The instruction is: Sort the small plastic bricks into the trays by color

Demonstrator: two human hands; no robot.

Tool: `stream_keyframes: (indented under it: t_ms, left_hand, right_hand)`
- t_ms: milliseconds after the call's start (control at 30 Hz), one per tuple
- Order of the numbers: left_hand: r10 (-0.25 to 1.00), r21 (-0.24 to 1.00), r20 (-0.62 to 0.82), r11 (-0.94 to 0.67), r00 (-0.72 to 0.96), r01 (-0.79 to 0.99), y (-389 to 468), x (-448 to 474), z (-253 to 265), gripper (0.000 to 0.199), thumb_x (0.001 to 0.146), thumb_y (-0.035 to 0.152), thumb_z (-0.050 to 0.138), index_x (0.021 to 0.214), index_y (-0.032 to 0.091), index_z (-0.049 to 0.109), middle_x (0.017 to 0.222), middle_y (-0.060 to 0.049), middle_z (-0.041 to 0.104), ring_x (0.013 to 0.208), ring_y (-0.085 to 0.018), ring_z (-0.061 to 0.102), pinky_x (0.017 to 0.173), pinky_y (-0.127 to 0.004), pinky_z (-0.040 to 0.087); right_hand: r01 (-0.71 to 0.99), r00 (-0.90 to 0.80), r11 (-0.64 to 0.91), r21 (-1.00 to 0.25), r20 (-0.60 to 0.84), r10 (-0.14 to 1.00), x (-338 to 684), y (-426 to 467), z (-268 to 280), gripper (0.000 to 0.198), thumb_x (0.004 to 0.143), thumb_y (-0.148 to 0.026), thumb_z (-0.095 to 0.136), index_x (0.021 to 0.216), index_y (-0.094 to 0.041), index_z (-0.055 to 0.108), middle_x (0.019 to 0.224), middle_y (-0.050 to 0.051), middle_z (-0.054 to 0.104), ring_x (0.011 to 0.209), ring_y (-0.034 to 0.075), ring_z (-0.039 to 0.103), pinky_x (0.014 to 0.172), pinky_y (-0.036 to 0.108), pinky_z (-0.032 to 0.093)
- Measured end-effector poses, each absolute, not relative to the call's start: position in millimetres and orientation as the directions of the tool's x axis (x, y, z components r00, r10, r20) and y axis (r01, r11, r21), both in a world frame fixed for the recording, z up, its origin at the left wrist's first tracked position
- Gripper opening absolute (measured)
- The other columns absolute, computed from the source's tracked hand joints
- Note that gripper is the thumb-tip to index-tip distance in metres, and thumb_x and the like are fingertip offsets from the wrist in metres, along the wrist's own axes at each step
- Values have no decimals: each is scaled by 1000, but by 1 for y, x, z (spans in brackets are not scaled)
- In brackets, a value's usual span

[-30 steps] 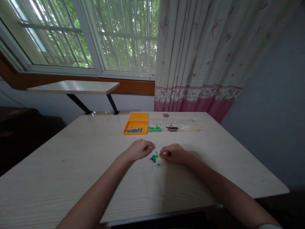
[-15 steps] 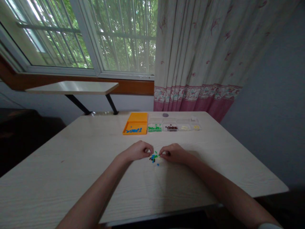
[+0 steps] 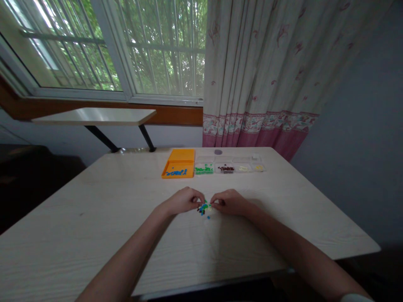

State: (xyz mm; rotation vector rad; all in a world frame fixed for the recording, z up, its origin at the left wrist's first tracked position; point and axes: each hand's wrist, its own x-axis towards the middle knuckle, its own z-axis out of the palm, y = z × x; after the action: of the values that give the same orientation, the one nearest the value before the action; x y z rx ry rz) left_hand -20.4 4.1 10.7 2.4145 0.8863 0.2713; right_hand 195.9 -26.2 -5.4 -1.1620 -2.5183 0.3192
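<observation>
A small heap of tiny mixed pieces [image 3: 204, 207], blue, green, dark brown and pale yellow, lies on the table between my hands. My left hand [image 3: 185, 199] is at the heap's left edge, thumb and forefinger bent towards each other over the pieces. From the right, my right hand [image 3: 231, 202] reaches in with thumb and forefinger closed in a pinch at the heap's edge. Whatever sits in either set of fingertips is too small to make out. One blue piece [image 3: 208, 217] lies apart, just in front of the heap.
Behind my hands stands an open orange box [image 3: 182, 155] with blue pieces. Beside it are clear boxes with green pieces [image 3: 204, 169], dark brown pieces [image 3: 226, 168] and pale yellow pieces [image 3: 243, 168]. A raised shelf [image 3: 94, 115] stands at the back left of the table [image 3: 126, 188].
My left hand's fingertips have moved slightly right, over the heap and closer to my right hand. My right hand has stayed almost in place.
</observation>
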Motion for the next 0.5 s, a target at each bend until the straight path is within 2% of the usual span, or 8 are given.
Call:
stream_keyframes:
  t_ms: [167,333,500]
  left_hand:
    - [672,600,21,-601,740,528,2,-18,12,20,73,21,47,81,15,65,56,2,51,51,-7,41,49,-16,29]
    - [789,807,63,-401,612,434,1,-9,8,31,77,36,46,83,11,61,50,4,39,46,-5,30,43,-16,22]
    - [832,940,56,-230,552,252,6,-2,-5,36,71,42,53,78,8,61,54,2,48,48,-5,34,44,-17,25]
  right_hand:
    - [698,-578,630,-340,250,776,196,-24,-9,16,77,-29,50,86,-24,63,59,-3,61,52,8,52,53,17,33]
    - [725,-464,593,-350,387,797,194,-24,-10,21,80,-32,45,88,-23,62,61,-2,62,54,8,53,57,18,35]
    - [738,-394,586,-335,491,777,188,-27,-9,22,80,-34,45,86,-23,64,59,-1,62,53,9,53,61,19,35]
